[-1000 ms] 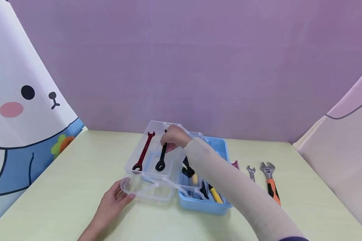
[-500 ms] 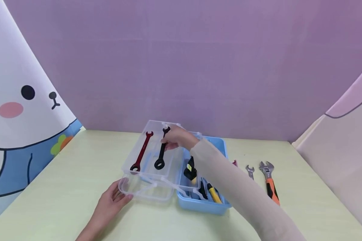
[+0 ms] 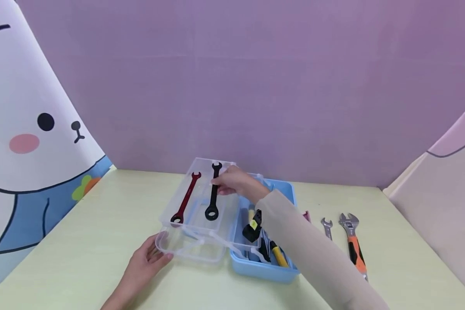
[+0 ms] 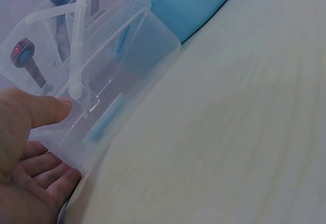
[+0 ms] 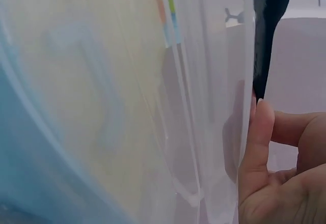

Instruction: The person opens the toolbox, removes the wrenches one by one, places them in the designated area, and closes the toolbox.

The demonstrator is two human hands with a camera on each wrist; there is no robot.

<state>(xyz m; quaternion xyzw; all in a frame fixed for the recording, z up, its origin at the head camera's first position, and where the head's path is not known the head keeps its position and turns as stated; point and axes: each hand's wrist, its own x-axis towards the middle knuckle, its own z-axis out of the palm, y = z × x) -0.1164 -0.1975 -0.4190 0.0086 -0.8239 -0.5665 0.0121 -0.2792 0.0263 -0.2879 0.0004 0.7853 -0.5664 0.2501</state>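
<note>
The near end of the black wrench (image 3: 213,200) has swung slightly right. We see the right hand (image 3: 238,181) pinching it, the left hand (image 3: 144,260) apparently gripping the lower tray (image 3: 190,252).

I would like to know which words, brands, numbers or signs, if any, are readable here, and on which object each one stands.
No text is readable in any view.
Red wrench: possible faint marks on the shaft, too small to read.
Black wrench in the right hand: no readable lettering.
Yellow patch on the black tool: too small to tell.
</note>
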